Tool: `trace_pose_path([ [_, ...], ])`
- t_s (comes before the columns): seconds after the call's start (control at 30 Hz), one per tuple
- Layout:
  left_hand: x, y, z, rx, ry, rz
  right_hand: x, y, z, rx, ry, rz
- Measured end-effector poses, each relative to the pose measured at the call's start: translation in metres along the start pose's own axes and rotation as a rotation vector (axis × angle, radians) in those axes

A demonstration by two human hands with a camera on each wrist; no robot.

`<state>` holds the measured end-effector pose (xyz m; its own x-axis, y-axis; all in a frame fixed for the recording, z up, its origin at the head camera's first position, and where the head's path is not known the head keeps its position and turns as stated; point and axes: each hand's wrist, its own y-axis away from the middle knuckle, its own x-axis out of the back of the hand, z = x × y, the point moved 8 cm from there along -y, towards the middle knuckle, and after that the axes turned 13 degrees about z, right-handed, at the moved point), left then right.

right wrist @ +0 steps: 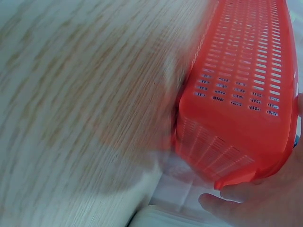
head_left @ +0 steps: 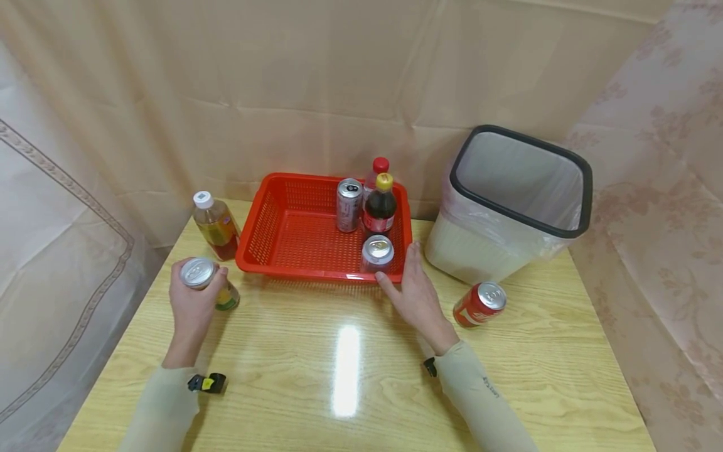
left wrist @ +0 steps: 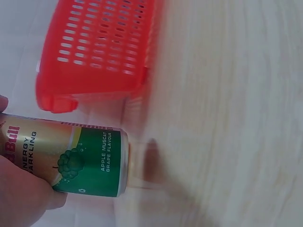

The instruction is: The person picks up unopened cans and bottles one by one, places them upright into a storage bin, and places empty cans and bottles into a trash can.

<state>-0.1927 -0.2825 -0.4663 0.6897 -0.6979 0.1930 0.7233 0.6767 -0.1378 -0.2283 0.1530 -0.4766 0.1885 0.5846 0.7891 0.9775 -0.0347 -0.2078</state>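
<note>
My left hand [head_left: 194, 304] grips a gold and green Red Bull can [left wrist: 90, 158], thumb and fingers wrapped round its upper part. The can is upright, its base close over the table, left of a red plastic basket [head_left: 324, 274]. At the basket's front right corner, my right hand [head_left: 415, 301] holds the rim, with the thumb on the front edge and the fingers along the right side. Inside the basket stand a silver can [head_left: 348, 207], a red-capped bottle [head_left: 380, 166], a dark bottle with a yellow cap [head_left: 380, 204] and another can [head_left: 377, 251].
A bottle of amber drink [head_left: 217, 229] with a white cap stands behind my left hand. To the right are a red Coca-Cola can [head_left: 479, 305] and a lined trash bin [head_left: 480, 251] with a black rim. Curtains surround the wooden table [head_left: 282, 376].
</note>
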Motion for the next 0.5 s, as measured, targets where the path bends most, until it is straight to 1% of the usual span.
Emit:
trace_pose_path([
  [0.1,0.003,0.002,0.009,-0.013,0.016,-0.001,0.000,0.000,0.001,-0.002,-0.003,-0.001],
  [0.27,0.007,0.006,0.025,-0.050,0.065,0.016,-0.001,0.000,0.001,-0.007,-0.010,-0.008],
  [0.5,0.009,0.011,0.045,-0.082,0.125,0.020,0.002,0.000,-0.003,0.023,-0.015,0.010],
])
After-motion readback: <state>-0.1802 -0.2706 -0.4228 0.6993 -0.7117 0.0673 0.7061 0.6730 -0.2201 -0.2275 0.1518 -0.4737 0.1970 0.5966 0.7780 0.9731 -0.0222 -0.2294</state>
